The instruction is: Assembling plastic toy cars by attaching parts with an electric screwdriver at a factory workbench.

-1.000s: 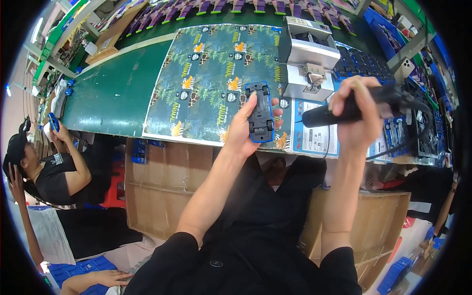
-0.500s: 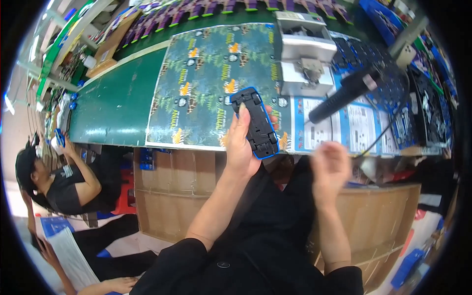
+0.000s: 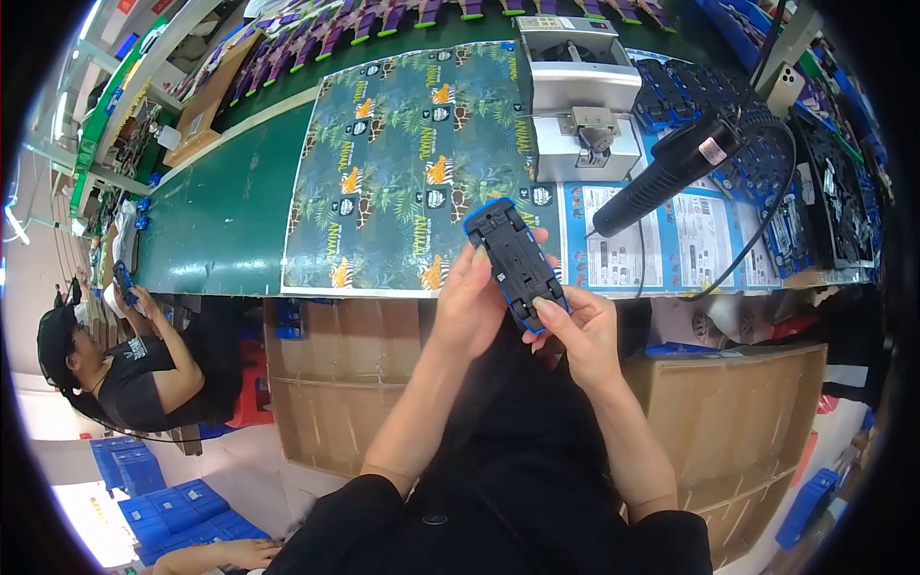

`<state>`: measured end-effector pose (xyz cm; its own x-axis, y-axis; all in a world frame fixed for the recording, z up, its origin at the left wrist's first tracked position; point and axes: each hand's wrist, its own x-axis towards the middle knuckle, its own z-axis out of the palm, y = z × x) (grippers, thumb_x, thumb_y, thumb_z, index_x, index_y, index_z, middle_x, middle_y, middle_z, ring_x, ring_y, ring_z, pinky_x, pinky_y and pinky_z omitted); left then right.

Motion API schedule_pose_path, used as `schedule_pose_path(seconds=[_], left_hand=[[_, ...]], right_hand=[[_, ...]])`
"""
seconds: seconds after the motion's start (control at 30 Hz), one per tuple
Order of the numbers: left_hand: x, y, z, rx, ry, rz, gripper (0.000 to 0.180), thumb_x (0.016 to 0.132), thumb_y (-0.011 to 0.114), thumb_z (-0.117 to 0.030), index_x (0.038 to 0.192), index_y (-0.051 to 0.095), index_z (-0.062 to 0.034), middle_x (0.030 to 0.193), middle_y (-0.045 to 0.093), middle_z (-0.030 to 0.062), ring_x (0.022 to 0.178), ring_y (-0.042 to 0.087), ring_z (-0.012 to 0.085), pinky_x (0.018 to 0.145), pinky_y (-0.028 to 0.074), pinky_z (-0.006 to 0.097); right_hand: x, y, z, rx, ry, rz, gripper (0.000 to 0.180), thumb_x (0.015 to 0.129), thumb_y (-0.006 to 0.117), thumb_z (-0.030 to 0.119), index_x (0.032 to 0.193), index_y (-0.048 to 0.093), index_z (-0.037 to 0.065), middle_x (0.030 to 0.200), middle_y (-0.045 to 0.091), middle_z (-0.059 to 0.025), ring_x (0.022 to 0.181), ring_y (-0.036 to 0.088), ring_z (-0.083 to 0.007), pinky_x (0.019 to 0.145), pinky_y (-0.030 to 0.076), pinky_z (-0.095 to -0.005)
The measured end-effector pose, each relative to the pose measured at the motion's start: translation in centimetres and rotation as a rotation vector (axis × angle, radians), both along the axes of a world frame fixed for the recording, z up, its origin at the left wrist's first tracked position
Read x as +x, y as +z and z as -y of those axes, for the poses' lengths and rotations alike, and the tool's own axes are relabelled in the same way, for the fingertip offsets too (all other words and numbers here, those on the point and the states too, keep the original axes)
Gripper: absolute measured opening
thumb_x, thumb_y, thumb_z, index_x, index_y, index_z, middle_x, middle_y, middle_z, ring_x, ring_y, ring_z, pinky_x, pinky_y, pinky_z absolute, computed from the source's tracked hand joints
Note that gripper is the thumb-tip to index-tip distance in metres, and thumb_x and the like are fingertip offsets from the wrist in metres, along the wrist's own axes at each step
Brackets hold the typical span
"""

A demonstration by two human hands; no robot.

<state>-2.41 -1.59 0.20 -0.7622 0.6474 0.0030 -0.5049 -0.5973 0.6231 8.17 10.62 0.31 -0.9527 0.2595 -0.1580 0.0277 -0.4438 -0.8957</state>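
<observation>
Between both hands is a toy car (image 3: pixel 516 264), turned so its black underside with the wheels faces up and a blue body edge shows around it. My left hand (image 3: pixel 471 302) wraps its left side, the thumb along the edge. At the near end my right hand (image 3: pixel 586 335) grips it, thumb pressed on the underside. To the right, an electric screwdriver (image 3: pixel 661 182) with a black ribbed grip hangs at a slant, its bit pointing down to the left. A silver-grey machine (image 3: pixel 585 144) stands behind it on the bench.
Patterned animal sheets (image 3: pixel 412 172) cover the middle of the green bench (image 3: pixel 220 206). Blue car parts (image 3: pixel 685 91) fill the back right, near a black tray (image 3: pixel 843 211). A cable (image 3: pixel 767 235) loops down beside the screwdriver. At left a co-worker (image 3: pixel 125 359) holds another car.
My right hand has come in from the right and taken hold of the car's near end. The car has tilted slightly and moved a little lower in view.
</observation>
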Motion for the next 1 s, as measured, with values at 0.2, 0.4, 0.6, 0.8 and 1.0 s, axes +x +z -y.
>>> schedule_pose_path(seconds=[0.2,0.4,0.6,0.8,1.0], left_hand=[[-2.0,-0.4,1.2,-0.116,-0.097,-0.095,0.062,0.089,0.074,-0.029,0.137,0.046,-0.0025,0.135,0.054,0.0223,0.115,0.061,0.0313,0.099,0.05,0.049],[-2.1,-1.1,1.3,-0.077,-0.031,-0.019,0.057,0.091,0.071,-0.029,0.136,0.048,-0.0034,0.129,0.059,0.0151,0.114,0.061,0.0239,0.1,0.048,0.043],[-2.2,-0.1,0.6,-0.086,0.056,0.093,0.037,0.1,0.059,-0.028,0.129,0.051,-0.0064,0.108,0.066,0.0031,0.095,0.066,0.0125,0.084,0.056,0.034],[-3.0,-1.1,1.1,0.038,-0.023,0.201,0.049,0.103,0.041,-0.048,0.127,0.053,-0.0071,0.11,0.063,0.0085,0.096,0.065,0.0208,0.08,0.057,0.041],[-3.0,-0.3,0.8,-0.01,0.061,0.288,0.054,0.101,0.043,-0.053,0.128,0.051,-0.0075,0.104,0.062,0.0097,0.088,0.067,0.0212,0.072,0.059,0.039]], right_hand=[[-0.1,-0.1,-0.4,-0.299,0.073,0.002,0.031,0.099,0.059,0.024,0.104,0.066,-0.006,0.087,0.07,-0.0159,0.064,0.068,-0.0194,0.055,0.054,-0.0275],[-0.5,0.8,-2.0,0.129,-0.139,0.096,0.029,0.101,0.056,0.021,0.094,0.066,-0.005,0.077,0.068,-0.0127,0.063,0.067,-0.0171,0.054,0.053,-0.0273],[-2.5,2.3,-8.9,0.602,-0.879,-0.303,0.041,0.096,0.062,0.014,0.131,0.047,-0.003,0.124,0.058,-0.014,0.109,0.059,-0.022,0.093,0.05,-0.0338],[-8.0,5.4,-12.2,0.172,-0.385,-0.411,0.036,0.092,0.065,0.019,0.12,0.052,0.001,0.107,0.061,-0.0141,0.089,0.061,-0.0227,0.082,0.049,-0.0347],[-4.6,9.6,-6.5,-0.099,-0.177,-0.769,0.01,0.093,0.053,0.017,0.093,0.052,0.007,0.076,0.049,-0.0042,0.057,0.045,-0.0126,0.059,0.041,-0.0301]])
